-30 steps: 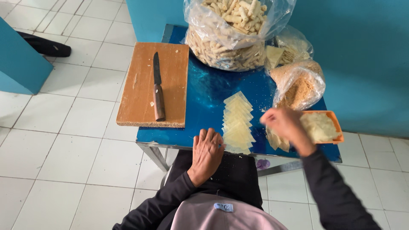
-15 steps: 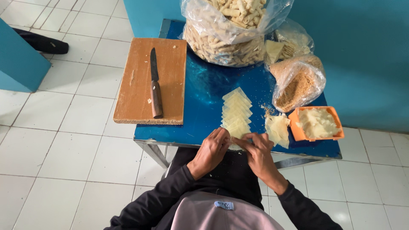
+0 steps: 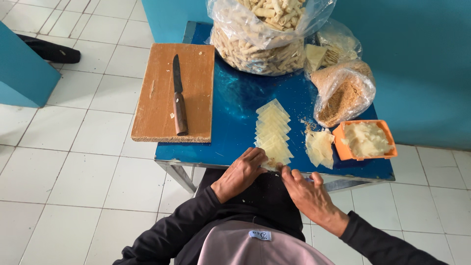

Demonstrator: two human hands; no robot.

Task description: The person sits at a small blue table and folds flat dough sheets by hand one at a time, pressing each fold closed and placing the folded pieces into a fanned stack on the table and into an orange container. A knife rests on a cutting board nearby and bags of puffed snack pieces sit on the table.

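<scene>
1. Here, the left hand (image 3: 240, 172) and the right hand (image 3: 306, 192) meet at the near edge of the blue table (image 3: 235, 118), both bent over the nearest sheet in a row of pale wrapper sheets (image 3: 273, 130).
2. The fingertips of both hands pinch or press that near sheet; whether it is lifted off the table or only pressed down cannot be told.
3. The row runs in overlapping steps from the table's middle toward the person, with the hands touching its near end.
4. Just beside the row, to the right, lies a loose pile of wrappers (image 3: 319, 146), and next to that an orange tub (image 3: 364, 141) of pale filling.
5. Behind the tub sits a clear bag of brown crumbs (image 3: 343, 95); a big clear bag of finished rolls (image 3: 262, 37) stands at the far edge.
6. On the left, a wooden cutting board (image 3: 157, 98) overhangs the table's side, with 1 knife (image 3: 178, 98) lying on it, well apart from both hands.
</scene>
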